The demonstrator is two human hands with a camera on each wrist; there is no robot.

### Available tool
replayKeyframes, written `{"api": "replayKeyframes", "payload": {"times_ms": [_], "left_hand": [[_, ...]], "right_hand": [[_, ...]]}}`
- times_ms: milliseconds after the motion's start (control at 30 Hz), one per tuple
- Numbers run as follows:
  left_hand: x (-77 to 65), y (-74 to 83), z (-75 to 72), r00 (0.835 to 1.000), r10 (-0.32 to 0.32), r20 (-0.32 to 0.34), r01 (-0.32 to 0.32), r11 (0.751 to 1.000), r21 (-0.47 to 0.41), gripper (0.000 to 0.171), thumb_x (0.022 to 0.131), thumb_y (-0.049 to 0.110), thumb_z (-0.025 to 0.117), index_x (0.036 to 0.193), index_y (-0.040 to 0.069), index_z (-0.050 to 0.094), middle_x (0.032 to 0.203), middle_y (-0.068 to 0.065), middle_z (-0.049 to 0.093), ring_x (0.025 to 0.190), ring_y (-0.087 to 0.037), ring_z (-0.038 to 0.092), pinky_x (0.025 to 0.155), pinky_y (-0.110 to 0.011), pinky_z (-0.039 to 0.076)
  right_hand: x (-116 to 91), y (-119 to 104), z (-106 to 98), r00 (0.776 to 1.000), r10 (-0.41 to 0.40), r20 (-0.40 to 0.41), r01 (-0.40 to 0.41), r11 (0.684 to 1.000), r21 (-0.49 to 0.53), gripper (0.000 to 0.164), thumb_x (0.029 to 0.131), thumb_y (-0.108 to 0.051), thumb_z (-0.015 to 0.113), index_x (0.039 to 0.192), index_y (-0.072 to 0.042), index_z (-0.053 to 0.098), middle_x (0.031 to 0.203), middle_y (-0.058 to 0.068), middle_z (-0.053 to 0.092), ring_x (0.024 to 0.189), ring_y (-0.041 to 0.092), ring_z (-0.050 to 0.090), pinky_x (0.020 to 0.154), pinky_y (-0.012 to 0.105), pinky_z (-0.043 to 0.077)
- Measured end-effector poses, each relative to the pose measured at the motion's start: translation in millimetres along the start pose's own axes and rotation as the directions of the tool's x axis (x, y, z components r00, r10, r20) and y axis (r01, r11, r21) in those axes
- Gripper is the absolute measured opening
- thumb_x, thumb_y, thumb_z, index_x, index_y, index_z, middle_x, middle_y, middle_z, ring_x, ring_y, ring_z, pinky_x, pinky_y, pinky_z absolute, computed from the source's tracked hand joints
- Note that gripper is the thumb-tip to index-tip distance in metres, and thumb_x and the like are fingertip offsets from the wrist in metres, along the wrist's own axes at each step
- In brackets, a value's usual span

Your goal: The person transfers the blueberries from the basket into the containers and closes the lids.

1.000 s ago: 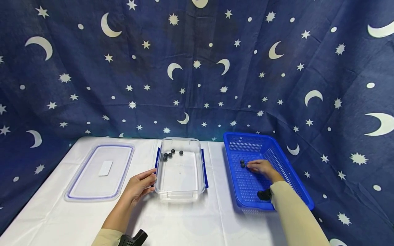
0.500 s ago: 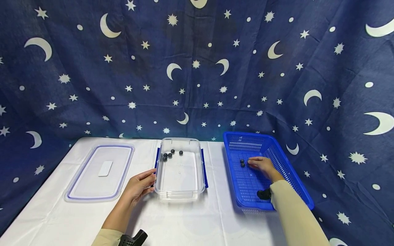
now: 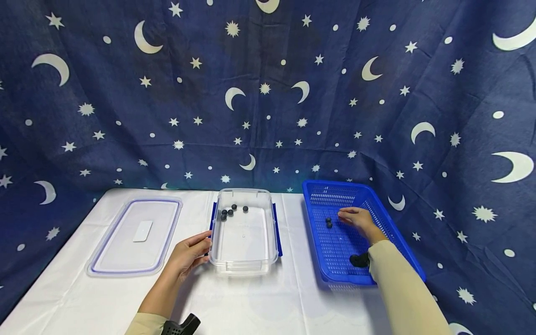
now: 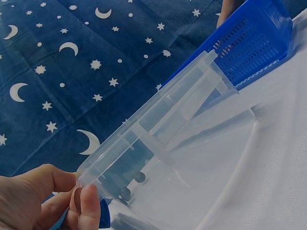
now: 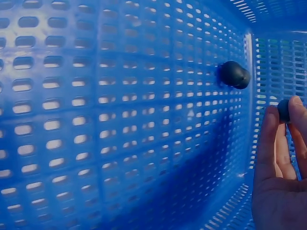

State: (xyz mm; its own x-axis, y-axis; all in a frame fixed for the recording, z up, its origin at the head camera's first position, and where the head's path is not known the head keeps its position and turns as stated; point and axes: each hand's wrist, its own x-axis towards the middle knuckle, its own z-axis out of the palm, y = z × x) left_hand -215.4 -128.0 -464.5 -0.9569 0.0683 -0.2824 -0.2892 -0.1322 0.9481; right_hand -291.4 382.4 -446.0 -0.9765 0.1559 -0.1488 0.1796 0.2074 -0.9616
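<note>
A small dark ball is pinched between the thumb and fingertips of my right hand, as the right wrist view shows. That hand hovers inside the blue perforated basket, just right of two more dark balls lying on its floor. My left hand grips the left side of a clear plastic container near its front corner, with thumb and fingers at the rim. Several dark balls lie loose toward the container's back left. Blue clips hang open at its sides.
To the left, a clear lid with a blue seal lies flat on the white tablecloth, a white label at its middle. Behind the table hangs a dark blue curtain with moons and stars.
My right hand has risen slightly and drawn back from the two balls in the basket, with one ball between its fingers. The left hand stays at the container.
</note>
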Motion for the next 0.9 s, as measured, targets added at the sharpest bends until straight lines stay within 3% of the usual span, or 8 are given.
{"api": "replayKeyframes", "payload": {"times_ms": [500, 667, 733, 900], "left_hand": [[-0.3, -0.2, -0.1, 1.0, 0.003, -0.006, -0.003, 1.0, -0.002, 0.051, 0.094, 0.009, 0.064, 0.141, -0.004, 0.049, 0.093, 0.004, 0.066, 0.08, -0.005, 0.062, 0.065, -0.016, 0.059], [-0.3, 0.0, 0.0, 1.0, 0.005, -0.004, -0.005, 1.0, -0.002, 0.051, 0.094, 0.009, 0.064, 0.141, -0.005, 0.049, 0.092, 0.005, 0.066, 0.08, -0.004, 0.062, 0.064, -0.016, 0.06], [-0.4, 0.0, 0.0, 1.0, 0.005, -0.005, -0.005, 1.0, 0.0, 0.051, 0.095, 0.009, 0.064, 0.141, -0.004, 0.049, 0.092, 0.005, 0.066, 0.08, -0.004, 0.062, 0.064, -0.016, 0.06], [-0.5, -0.4, -0.5, 1.0, 0.005, -0.003, -0.005, 1.0, 0.0, 0.051, 0.095, 0.009, 0.064, 0.141, -0.004, 0.048, 0.091, 0.006, 0.066, 0.08, -0.004, 0.062, 0.065, -0.016, 0.06]], "right_hand": [[9, -27, 13, 1.0, -0.017, 0.025, 0.016, 0.999, 0.051, 0.046, 0.095, 0.001, 0.061, 0.135, 0.019, 0.046, 0.088, -0.009, 0.069, 0.081, 0.002, 0.068, 0.1, 0.036, 0.052], [12, -42, 21, 0.998, -0.025, 0.052, 0.022, 0.998, 0.056, 0.047, 0.096, 0.001, 0.059, 0.137, 0.018, 0.044, 0.097, -0.001, 0.072, 0.082, 0.004, 0.069, 0.107, 0.044, 0.044], [12, -49, 25, 0.998, -0.029, 0.062, 0.026, 0.998, 0.05, 0.046, 0.097, 0.001, 0.057, 0.138, 0.018, 0.043, 0.107, 0.008, 0.072, 0.084, 0.004, 0.069, 0.109, 0.047, 0.04], [14, -65, 39, 0.997, -0.016, 0.075, 0.012, 0.999, 0.05, 0.045, 0.097, 0.002, 0.057, 0.138, 0.016, 0.044, 0.114, 0.013, 0.069, 0.087, 0.006, 0.069, 0.109, 0.045, 0.042]]}}
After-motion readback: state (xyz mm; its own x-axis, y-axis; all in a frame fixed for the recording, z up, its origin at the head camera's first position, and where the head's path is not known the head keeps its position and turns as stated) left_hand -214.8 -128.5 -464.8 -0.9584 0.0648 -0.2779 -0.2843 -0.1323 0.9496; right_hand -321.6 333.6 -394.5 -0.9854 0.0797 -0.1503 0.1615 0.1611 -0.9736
